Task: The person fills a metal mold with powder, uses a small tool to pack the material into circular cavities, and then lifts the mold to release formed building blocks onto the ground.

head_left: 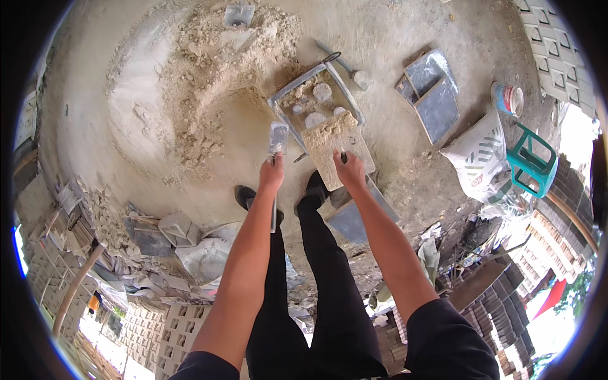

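Note:
My left hand (272, 170) is closed round the handle of a small square-bladed shovel (278, 135), its grey blade pointing away from me. My right hand (348, 170) grips a dark handle on a flat, sand-coloured board (326, 158). Loose sandy mix lies along the board's far end. That end overlaps the near side of a rectangular mould frame (348, 95), which has round, pale pieces and sandy mix inside. The shovel blade is just left of the frame. Beyond and left of both hands spreads a heap of sandy mix (209, 82).
A long-handled tool (342, 61) lies beyond the frame. Grey rectangular trays (437, 111), a bucket (506, 99), a white sack (478, 158) and a green stool (535, 164) stand to the right. A grey panel (354, 225) lies beside my feet. Rubble and patterned blocks are behind.

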{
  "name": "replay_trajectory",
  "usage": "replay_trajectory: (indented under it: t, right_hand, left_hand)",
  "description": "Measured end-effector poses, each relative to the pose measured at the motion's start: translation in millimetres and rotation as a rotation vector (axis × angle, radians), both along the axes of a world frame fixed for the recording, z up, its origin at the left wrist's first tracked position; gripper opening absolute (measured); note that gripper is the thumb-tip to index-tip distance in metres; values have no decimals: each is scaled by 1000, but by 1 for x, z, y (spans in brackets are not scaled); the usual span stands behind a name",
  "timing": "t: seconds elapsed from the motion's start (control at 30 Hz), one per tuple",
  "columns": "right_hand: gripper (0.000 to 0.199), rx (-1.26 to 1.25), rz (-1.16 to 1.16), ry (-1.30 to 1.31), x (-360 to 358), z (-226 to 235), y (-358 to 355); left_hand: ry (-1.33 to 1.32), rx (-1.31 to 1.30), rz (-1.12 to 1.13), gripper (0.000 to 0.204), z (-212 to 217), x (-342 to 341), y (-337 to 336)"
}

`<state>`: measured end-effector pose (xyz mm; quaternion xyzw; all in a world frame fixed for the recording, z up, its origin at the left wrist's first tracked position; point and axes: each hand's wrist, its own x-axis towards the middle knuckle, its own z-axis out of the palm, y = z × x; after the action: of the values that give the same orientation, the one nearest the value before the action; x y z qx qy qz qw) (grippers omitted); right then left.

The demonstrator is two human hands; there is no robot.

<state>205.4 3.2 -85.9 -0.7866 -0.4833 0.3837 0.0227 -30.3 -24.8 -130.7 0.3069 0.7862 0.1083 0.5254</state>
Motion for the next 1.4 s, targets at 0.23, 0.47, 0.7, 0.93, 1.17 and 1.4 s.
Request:
replay_trajectory:
  t: [0.23,0.47,0.7,0.93,1.17,1.4]
  right_hand:
    - [48,81,62,-43,24,-11,2]
    - [50,-70,65,-32,25,7,-4]
    - [51,-77,26,-44,21,-5,-29]
    - [54,-162,33,-18,-3,-6,-24]
    - [58,-241,-6,-83,-2,0,1]
    - [57,-269,71,-153,12,6,34]
  left_hand:
    - [137,2,-168,50,30,-31,2]
    - [174,21,-193,49,40,-38,-3]
    - [58,6,-180,48,42,-19,-4]
    - [71,3,-218,48,42,-13,-11]
    - [81,0,-231,47,50,-20,-13]
    - [116,-15,-218,46,52,-35,-19]
